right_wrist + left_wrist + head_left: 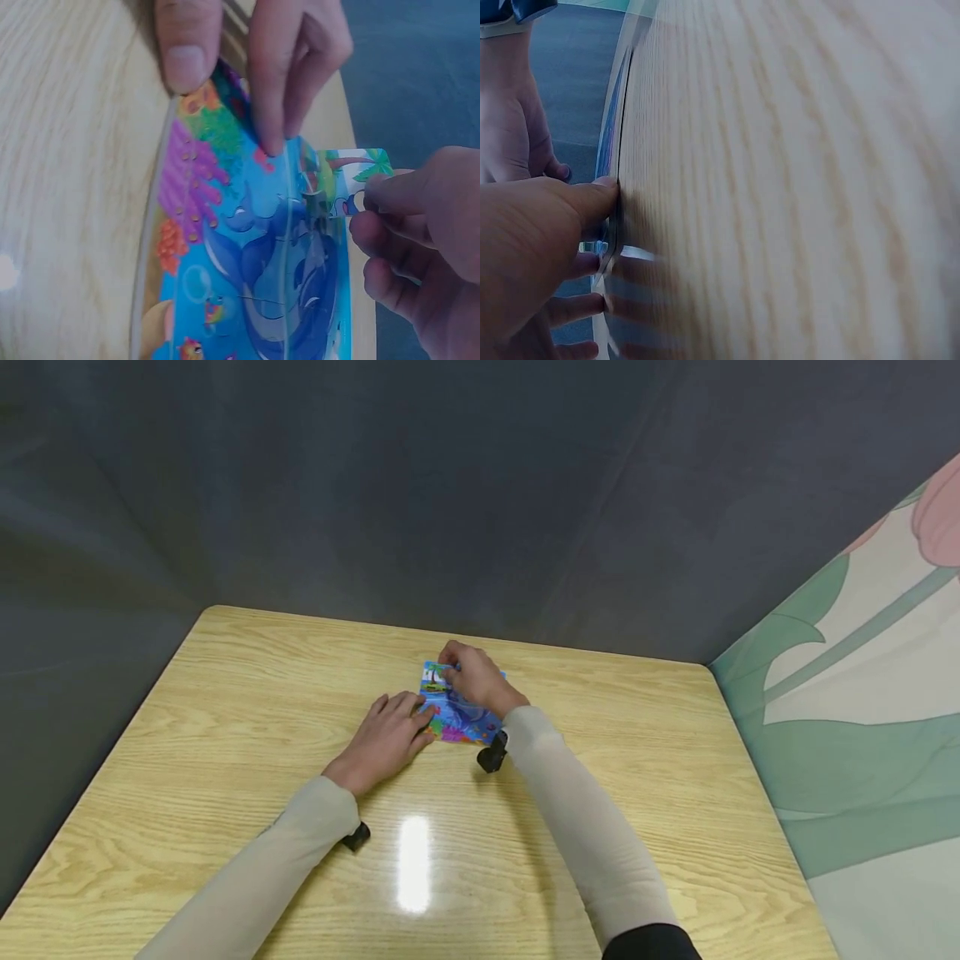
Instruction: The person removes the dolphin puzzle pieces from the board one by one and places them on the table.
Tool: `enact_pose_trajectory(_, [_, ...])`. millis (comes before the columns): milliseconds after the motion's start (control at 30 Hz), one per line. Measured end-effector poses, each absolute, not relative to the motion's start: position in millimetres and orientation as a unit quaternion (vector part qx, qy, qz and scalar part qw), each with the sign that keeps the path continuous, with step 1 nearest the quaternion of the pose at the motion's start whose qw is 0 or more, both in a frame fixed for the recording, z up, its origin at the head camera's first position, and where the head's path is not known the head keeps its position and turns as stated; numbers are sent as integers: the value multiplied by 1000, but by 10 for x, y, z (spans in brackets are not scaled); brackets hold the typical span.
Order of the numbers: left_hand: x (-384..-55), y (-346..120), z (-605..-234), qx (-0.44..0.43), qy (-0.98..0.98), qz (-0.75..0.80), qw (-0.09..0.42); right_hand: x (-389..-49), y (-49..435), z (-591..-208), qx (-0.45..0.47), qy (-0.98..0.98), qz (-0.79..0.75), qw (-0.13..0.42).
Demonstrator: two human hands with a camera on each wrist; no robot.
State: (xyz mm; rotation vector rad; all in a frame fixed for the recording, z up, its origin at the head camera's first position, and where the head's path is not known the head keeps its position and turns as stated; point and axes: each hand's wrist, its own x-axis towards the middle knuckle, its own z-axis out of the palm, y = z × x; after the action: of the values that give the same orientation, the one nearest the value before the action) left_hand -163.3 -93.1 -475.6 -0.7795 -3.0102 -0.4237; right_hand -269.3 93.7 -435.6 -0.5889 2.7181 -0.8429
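A jigsaw puzzle (468, 720) with a blue sea scene lies on the table. Dolphins, pink coral and small fish show on the puzzle (255, 255) in the right wrist view. My right hand (477, 679) is over its far side, and its thumb and fingertips pinch a puzzle piece (345, 166) with a palm tree on it. That piece stands tilted up at the puzzle's far left corner. My left hand (386, 735) lies at the puzzle's left edge, fingers spread, with thumb (600, 184) and fingertips on the border.
The wooden table (247, 710) reaches a dark curtain (420, 502) along its far edge. A cloth with a flower print (862, 693) hangs at the right. Dark wrist cameras (491, 753) are strapped under both sleeves.
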Motion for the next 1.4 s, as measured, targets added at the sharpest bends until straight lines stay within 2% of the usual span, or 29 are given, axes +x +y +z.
enact_pose_trajectory(267, [-1639,-923,-4766,-245,-959,-139,-8,-2775,1134,-4305,-181,922,-320,117])
enact_pose_trajectory(900, [-1638,-928,-4751,-243,-960,-137,-20,-2781,2045,-4186,-132,925,-331,133])
enact_pose_trajectory(1400, [-1627,-928,-4737,-241,-961,-132,-28,-2777,2339,-4273,-104,931,-314,157])
